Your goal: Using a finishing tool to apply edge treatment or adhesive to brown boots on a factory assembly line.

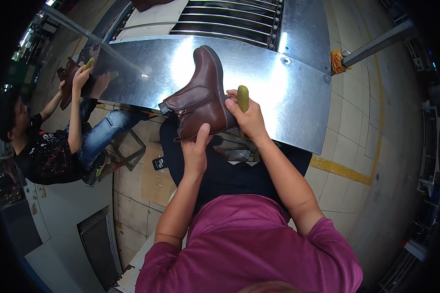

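A brown leather ankle boot (198,97) with a side zipper lies on its side over the near edge of the metal table. Its toe points away from me, and the dark sole faces right. My left hand (195,150) grips the back of the boot by the heel and shaft, thumb on top. In my closed right hand (251,118) is a tool with a rounded olive-green handle (243,98). That hand is close against the sole edge near the heel; the tool's working end is hidden.
Shiny sheet metal (298,112) covers the table. Beyond it runs a roller conveyor (225,22) with a board and part of another brown item (149,4). At left a seated co-worker (49,146) holds a brown boot (67,80) and a green-handled tool (88,64).
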### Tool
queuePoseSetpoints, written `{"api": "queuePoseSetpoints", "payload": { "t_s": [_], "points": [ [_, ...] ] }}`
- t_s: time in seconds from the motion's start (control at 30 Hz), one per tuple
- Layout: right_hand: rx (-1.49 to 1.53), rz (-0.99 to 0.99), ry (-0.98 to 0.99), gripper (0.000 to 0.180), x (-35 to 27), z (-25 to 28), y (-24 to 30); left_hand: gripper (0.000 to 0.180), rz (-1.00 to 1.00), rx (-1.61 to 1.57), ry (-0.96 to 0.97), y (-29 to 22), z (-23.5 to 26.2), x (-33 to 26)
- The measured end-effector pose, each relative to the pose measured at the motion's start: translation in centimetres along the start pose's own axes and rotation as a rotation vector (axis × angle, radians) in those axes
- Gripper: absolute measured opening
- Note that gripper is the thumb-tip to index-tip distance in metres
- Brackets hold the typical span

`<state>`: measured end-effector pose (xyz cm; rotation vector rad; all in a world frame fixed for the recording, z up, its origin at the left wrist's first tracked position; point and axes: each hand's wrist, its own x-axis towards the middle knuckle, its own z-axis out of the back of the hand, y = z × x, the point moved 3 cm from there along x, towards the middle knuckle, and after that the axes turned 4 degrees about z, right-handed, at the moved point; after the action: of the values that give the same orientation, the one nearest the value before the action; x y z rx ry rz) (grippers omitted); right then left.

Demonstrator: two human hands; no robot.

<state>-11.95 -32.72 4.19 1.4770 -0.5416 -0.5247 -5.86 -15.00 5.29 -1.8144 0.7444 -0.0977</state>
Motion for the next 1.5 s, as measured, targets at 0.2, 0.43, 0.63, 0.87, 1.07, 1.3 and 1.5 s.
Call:
{"api": "queuePoseSetpoints", "payload": {
  "t_s": [0.2, 0.43, 0.63, 0.87, 1.07, 1.3, 1.5],
  "points": [
    [-0.13, 0.213, -0.264, 0.042, -0.7, 1.6, 1.1, 0.033, -0.202, 0.514, 0.367, -0.5, 3.6, 2.5],
    [-0.016, 0.135, -0.136, 0.037, -0.9, 3.2, 0.9, 0.059, -0.74, 0.613, 0.432, -6.9, -4.6, 13.2],
    [0.121, 0.085, -0.295, 0.028, 3.3, 7.5, 5.0, 0.101, -0.535, 0.45, 0.713, -2.5, -8.5, 16.7],
    [0.843, 0.114, -0.339, 0.045, 17.4, 5.9, 1.2, 0.112, -0.506, 0.389, 0.717, -2.2, -8.7, 16.9],
    [1.027, 0.11, -0.192, 0.039, 21.6, 3.5, 0.5, 0.106, -0.563, 0.379, 0.697, -2.1, -7.7, 16.7],
    [1.065, 0.102, -0.069, 0.036, 23.2, 3.0, -0.8, 0.105, -0.542, 0.466, 0.702, -2.3, -7.8, 16.9],
    [1.1, 0.069, 0.028, 0.035, 22.0, 3.2, -1.8, 0.098, -0.61, 0.48, 0.64, -2.0, -8.4, 17.8]
  ]
}}
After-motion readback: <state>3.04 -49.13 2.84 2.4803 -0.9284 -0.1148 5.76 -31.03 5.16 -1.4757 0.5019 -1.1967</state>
